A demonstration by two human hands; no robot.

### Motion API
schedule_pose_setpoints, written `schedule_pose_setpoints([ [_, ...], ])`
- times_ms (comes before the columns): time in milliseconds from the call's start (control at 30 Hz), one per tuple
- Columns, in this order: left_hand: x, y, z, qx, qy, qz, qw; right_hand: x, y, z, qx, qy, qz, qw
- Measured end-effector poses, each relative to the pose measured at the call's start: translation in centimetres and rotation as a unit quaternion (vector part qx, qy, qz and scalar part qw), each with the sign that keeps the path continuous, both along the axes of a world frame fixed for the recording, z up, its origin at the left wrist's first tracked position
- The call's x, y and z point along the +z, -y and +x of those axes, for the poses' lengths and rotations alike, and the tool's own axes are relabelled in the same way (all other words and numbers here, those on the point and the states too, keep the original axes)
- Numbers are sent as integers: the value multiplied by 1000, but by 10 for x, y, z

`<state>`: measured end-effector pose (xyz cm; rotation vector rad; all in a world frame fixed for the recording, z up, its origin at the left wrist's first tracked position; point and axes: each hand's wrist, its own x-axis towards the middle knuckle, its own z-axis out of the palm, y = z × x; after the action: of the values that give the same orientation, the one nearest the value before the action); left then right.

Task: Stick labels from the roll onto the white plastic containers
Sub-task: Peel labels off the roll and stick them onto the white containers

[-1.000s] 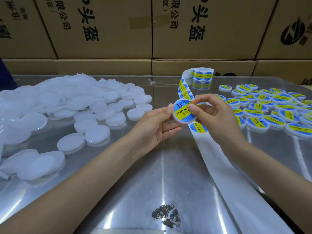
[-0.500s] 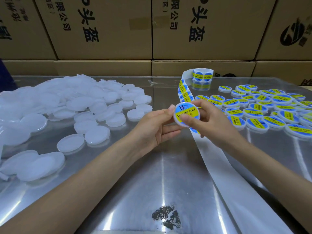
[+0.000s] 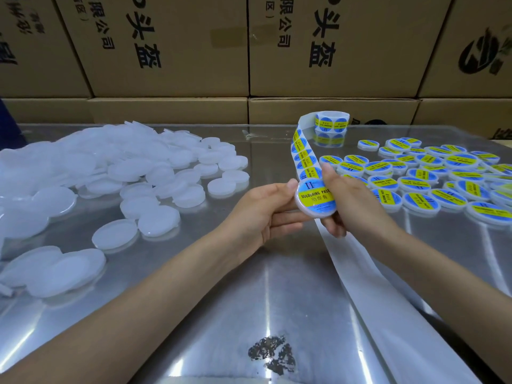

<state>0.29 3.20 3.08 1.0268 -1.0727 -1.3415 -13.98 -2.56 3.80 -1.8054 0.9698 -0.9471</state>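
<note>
Above the shiny table [image 3: 194, 314], my left hand [image 3: 257, 217] and right hand [image 3: 352, 206] both have a closed grip on one labelled container [image 3: 315, 199], fingers pinching its rim. Beyond lie bare white containers [image 3: 116, 173] at left, labelled ones [image 3: 443, 176] at right, and farthest the label roll [image 3: 331, 122].

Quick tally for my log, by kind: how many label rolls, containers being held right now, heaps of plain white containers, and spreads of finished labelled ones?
Label roll: 1
Held container, label already on: 1
Heap of plain white containers: 1
Spread of labelled containers: 1
Total: 4
</note>
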Motion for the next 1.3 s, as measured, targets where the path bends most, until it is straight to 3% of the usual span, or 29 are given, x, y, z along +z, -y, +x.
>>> schedule_pose_setpoints([
  [100,-3,0,-2,18,2,0,1000,0,2,-2,8,9,69,998],
  [200,-3,2,-1,58,3,-1,998,-2,-1,3,15,44,76,996],
  [467,-5,-1,-14,162,207,-181,948,-8,-19,20,52,98,78,991],
  [600,-1,-1,-13,198,222,-211,931,-4,-24,21,104,144,51,983],
  [767,-3,1,-13,231,163,-173,944,-6,-24,24,129,144,47,980],
  [867,-4,1,-10,188,135,-136,963,-8,-21,21,134,140,44,980],
  [1000,-5,3,1,120,100,-82,984,-7,-8,11,78,83,57,992],
  [1100,-10,8,1,104,136,-64,983,-8,3,6,29,42,35,998],
  [1200,-18,13,10,150,277,-88,945,-8,17,-3,-41,29,3,999],
  [1300,-23,14,33,219,529,-117,811,-12,37,-18,-121,-45,-60,990],
])
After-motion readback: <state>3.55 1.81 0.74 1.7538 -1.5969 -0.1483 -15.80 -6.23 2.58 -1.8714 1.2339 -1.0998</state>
